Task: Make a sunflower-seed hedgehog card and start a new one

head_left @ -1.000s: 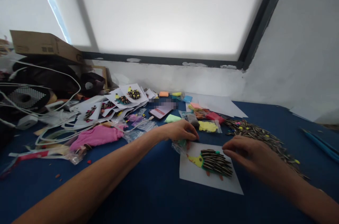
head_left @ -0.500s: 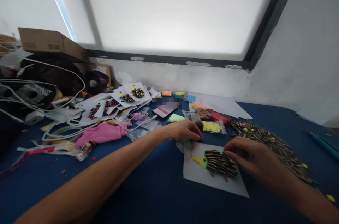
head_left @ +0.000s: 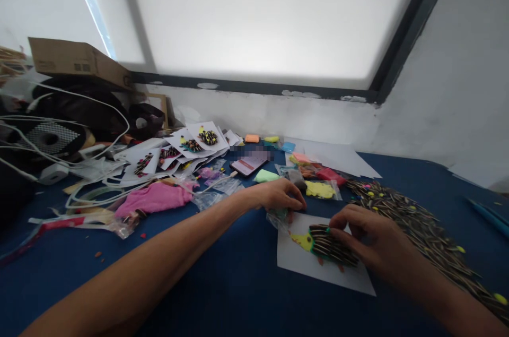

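Observation:
A hedgehog picture lies on a white sheet of paper [head_left: 294,260]. The hedgehog [head_left: 334,245] has a yellow clay face, green clay edging, brown feet and a back covered with striped sunflower seeds. My right hand [head_left: 369,231] is over its upper right side, thumb and index finger pinched on a small green bit of clay [head_left: 328,230] against the seeds. Beyond the paper's upper left corner, my left hand [head_left: 281,195] has curled fingers pointing down. A clear plastic bag [head_left: 278,219] with something green in it sits under this hand; whether the fingers grip it is hidden.
Sunflower seeds [head_left: 421,225] are piled at right, beside blue scissors-like handles [head_left: 487,215]. Behind my hands are yellow clay [head_left: 319,189], red clay [head_left: 332,175] and a phone [head_left: 250,163]. Finished pictures [head_left: 191,145], a pink cloth [head_left: 155,199] and cables [head_left: 75,167] crowd the left.
My right hand has shifted slightly left over the hedgehog's back, and a green bit now shows at its fingertips. My left hand stays in about the same place.

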`<state>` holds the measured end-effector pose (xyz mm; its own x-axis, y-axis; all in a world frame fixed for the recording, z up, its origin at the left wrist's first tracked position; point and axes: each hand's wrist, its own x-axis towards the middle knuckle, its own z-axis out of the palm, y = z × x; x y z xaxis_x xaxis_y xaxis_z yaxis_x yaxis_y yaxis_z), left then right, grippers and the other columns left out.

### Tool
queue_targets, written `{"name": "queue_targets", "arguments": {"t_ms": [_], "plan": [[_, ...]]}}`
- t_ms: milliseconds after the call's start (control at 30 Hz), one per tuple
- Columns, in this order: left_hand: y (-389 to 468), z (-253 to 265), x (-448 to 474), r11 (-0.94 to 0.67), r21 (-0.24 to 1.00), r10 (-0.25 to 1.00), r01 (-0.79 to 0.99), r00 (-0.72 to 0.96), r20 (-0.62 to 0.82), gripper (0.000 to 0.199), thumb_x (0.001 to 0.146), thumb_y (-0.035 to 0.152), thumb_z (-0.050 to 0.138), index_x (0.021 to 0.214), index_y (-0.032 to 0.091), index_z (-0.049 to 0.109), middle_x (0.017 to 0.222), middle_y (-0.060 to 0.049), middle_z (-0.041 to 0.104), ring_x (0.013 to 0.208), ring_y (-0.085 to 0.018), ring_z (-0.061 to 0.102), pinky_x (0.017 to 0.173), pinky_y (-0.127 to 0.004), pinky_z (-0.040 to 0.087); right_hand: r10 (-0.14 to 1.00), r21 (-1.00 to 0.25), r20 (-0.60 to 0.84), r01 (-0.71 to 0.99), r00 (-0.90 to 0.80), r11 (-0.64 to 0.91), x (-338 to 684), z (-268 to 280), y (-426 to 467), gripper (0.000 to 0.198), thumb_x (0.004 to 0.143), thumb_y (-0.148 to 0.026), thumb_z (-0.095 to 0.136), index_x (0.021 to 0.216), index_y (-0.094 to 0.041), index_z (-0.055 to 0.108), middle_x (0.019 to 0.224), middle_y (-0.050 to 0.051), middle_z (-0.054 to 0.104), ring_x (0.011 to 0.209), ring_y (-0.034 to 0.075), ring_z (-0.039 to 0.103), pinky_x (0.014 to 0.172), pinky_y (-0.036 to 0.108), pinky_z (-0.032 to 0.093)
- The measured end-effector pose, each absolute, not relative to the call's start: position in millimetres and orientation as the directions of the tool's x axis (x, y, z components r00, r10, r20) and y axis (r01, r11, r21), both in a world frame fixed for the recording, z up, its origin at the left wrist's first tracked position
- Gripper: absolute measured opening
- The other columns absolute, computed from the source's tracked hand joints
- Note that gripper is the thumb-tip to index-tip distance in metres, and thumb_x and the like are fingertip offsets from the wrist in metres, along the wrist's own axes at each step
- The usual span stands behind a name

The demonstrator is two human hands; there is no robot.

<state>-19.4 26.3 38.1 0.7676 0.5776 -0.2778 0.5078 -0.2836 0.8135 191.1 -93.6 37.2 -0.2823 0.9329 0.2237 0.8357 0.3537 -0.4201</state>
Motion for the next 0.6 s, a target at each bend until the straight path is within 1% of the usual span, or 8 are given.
{"name": "queue_targets", "arguments": {"t_ms": [100,233,433,600], "plan": [[26.9,36.5,-18.4,-0.28,0.814,0.581,0.509,0.765,-0.278,0.03,0.086,0.029,0.056,0.11,0.014,0.068,0.065,0.001,0.065,0.054,-0.01,0.049,0.048,-0.019,0.034,0.927,-0.414,0.231,0.833,-0.296,0.368,189.4,38.4,-94.0,0.022,0.091,-0.035,0.053,0.079,-0.025,0.068,0.08,0.003,0.064,0.061,0.014,0.059,0.056,0.028,0.047],[27.5,35.8,-17.9,-0.282,0.817,0.577,0.504,0.769,-0.275,0.029,0.087,0.028,0.056,0.108,0.014,0.069,0.065,0.0,0.065,0.058,-0.011,0.052,0.052,-0.019,0.037,0.923,-0.397,0.231,0.836,-0.307,0.378,186.2,40.0,-94.4,0.025,0.092,-0.036,0.051,0.081,-0.025,0.071,0.083,0.004,0.066,0.064,0.015,0.061,0.056,0.027,0.047],[28.7,34.8,-17.6,-0.281,0.816,0.574,0.505,0.77,-0.278,0.029,0.087,0.028,0.056,0.109,0.014,0.069,0.065,0.001,0.065,0.058,-0.011,0.052,0.054,-0.019,0.038,0.923,-0.398,0.232,0.837,-0.305,0.377,186.7,41.4,-94.2,0.03,0.094,-0.039,0.049,0.084,-0.025,0.073,0.087,0.006,0.068,0.069,0.017,0.064,0.057,0.028,0.048],[29.2,33.9,-18.5,-0.285,0.823,0.57,0.491,0.777,-0.266,0.029,0.086,0.03,0.057,0.108,0.015,0.069,0.066,0.001,0.065,0.058,-0.011,0.053,0.057,-0.02,0.04,0.927,-0.39,0.203,0.842,-0.316,0.373,189.3,42.2,-94.9,0.027,0.093,-0.04,0.05,0.087,-0.025,0.073,0.088,0.006,0.068,0.067,0.017,0.063,0.056,0.029,0.048]]}}
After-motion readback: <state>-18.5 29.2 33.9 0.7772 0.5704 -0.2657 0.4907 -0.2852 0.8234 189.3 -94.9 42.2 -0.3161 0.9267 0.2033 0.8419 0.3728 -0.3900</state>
